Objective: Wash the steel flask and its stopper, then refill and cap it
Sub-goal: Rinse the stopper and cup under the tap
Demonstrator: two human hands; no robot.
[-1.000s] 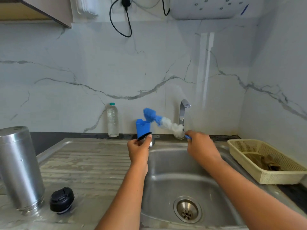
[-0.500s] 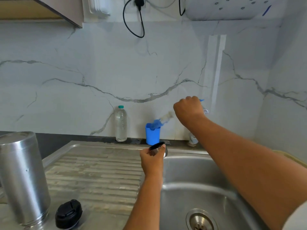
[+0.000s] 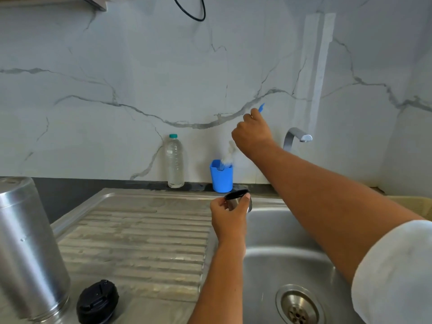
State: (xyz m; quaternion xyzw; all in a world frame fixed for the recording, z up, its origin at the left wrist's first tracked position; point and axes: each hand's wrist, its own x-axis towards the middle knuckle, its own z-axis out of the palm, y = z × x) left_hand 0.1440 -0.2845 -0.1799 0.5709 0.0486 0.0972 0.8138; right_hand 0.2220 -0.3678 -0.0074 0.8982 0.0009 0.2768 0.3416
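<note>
The steel flask [image 3: 28,249] stands upside down on the drainboard at the left. Its black stopper [image 3: 97,301] lies beside it. My left hand [image 3: 228,216] grips a small steel cup with a black rim [image 3: 236,198] over the sink's left edge. My right hand [image 3: 253,134] holds a bottle brush by its blue handle [image 3: 261,107]. The brush's white bristle head [image 3: 228,155] points down into the blue holder cup [image 3: 221,176] at the back ledge.
A clear plastic water bottle [image 3: 174,161] stands left of the blue holder. The tap [image 3: 296,136] curves over the sink basin [image 3: 285,265] with its drain [image 3: 300,307]. A ribbed drainboard [image 3: 138,242] lies left of the basin. A beige basket's edge [image 3: 418,202] shows at the right.
My right hand lifted the brush from beside the tap and swung its head down into the blue holder. My left hand stayed on the steel cup by the sink edge.
</note>
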